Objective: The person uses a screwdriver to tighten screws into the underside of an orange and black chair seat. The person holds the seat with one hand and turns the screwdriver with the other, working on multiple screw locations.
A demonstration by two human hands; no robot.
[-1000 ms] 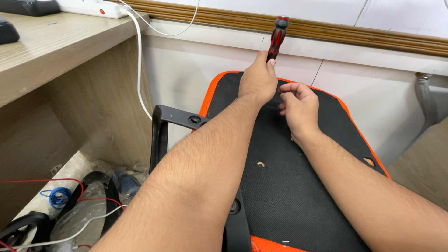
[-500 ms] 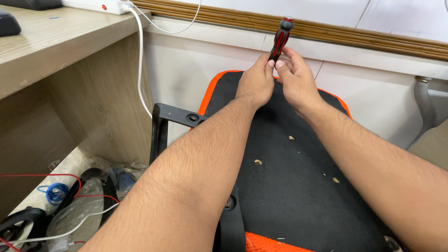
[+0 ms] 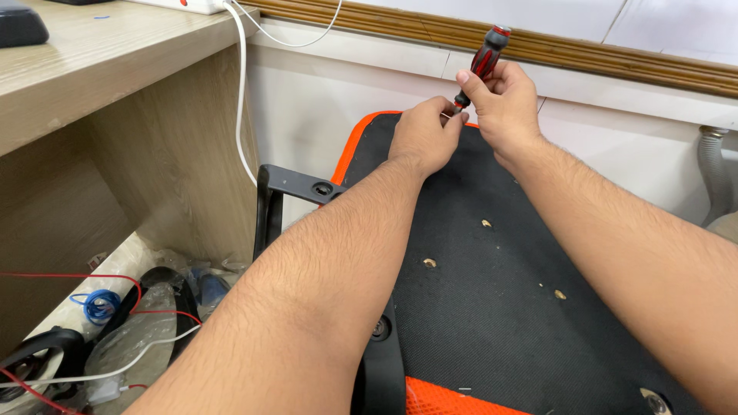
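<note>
Right hand (image 3: 506, 104) clamped round red-and-black screwdriver (image 3: 484, 58) handle, tool tilted, tip down. Left hand (image 3: 423, 137) pinched at shaft just below, touching right hand. Both over far edge of black seat underside (image 3: 492, 307) with orange trim. Black armrest bracket (image 3: 296, 188) at left. Wooden tabletop (image 3: 92, 69) beyond, white cable (image 3: 242, 100) hanging.
</note>
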